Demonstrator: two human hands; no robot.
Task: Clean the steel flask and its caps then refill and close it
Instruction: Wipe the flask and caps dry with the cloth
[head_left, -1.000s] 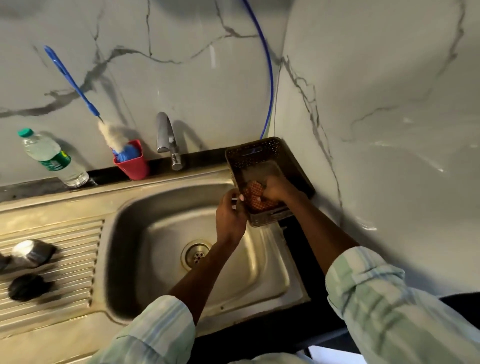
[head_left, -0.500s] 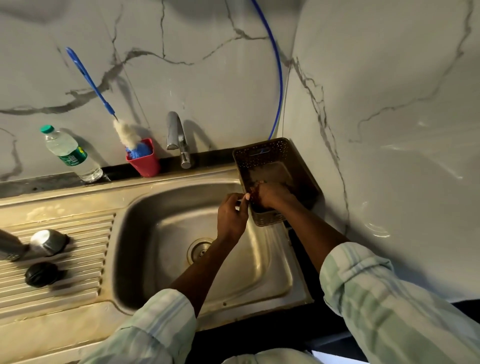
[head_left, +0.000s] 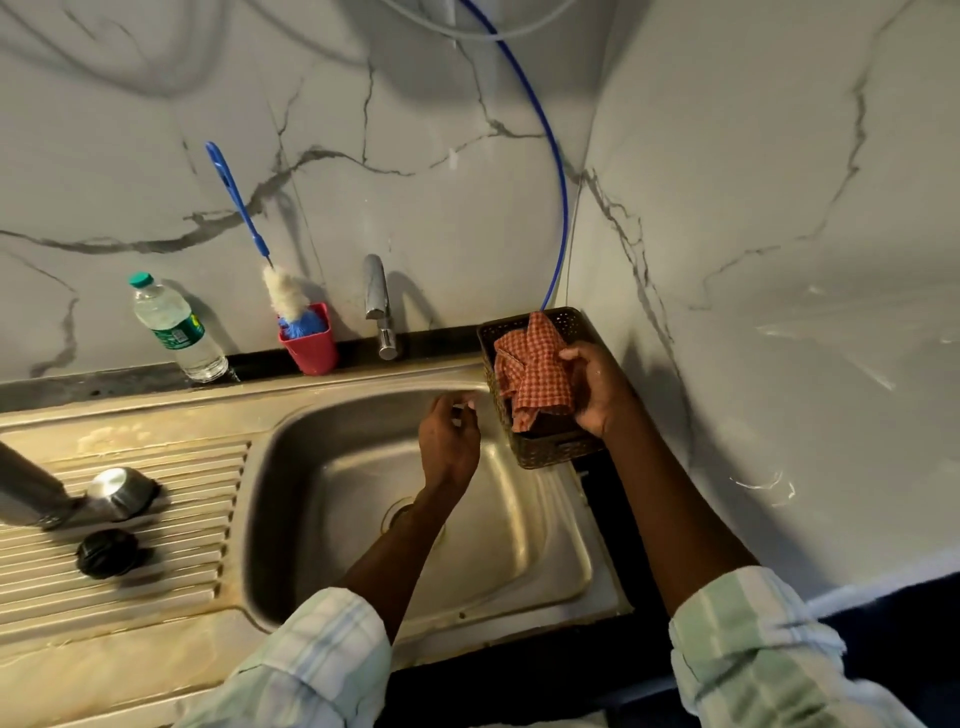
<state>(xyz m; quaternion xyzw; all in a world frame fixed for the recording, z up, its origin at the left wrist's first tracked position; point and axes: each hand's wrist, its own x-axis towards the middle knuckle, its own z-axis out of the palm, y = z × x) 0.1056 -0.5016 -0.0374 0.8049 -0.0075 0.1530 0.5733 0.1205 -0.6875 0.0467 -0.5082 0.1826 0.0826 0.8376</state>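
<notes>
Meanwhile right hand (head_left: 592, 387) grips cloth (head_left: 532, 371) over basket (head_left: 558, 449), flask (head_left: 26, 491) well apart.

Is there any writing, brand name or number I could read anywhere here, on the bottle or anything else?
None can be read.
Plastic water bottle: its green label carries print, but it is too small and blurred to make out.
Steel flask, steel cap, black cap, red cup, brown basket, checked cloth: no writing shows on them.
</notes>
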